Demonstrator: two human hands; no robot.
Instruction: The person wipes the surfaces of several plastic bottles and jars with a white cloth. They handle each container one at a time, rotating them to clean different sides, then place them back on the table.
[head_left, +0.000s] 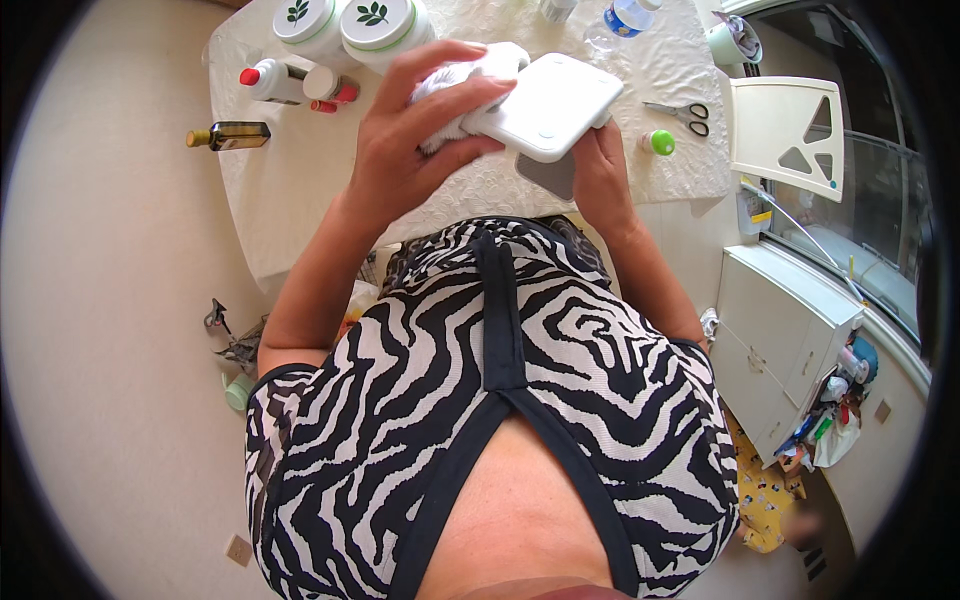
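Note:
My left hand (405, 127) grips a bunched white terry cloth (450, 94), its fingers spread over the folds. The cloth touches the left end of a flat white plastic object (559, 105) with rounded corners and small round pads on its face, perhaps a small scale. My right hand (607, 169) holds this object from below at its right side; most of those fingers are hidden behind it. A grey flat piece (546, 174) shows under its lower edge, and I cannot tell whether it is attached. Both hands are above a table with an embossed cream cover (465, 191).
Left on the table are two white tubs (379, 22), a red-capped bottle (274, 81), a small jar (322, 82) and a dark glass bottle (238, 136). Scissors (686, 114), a green-capped container (660, 142) and a plastic bottle (622, 26) are right. A person in yellow (765, 499) is lower right.

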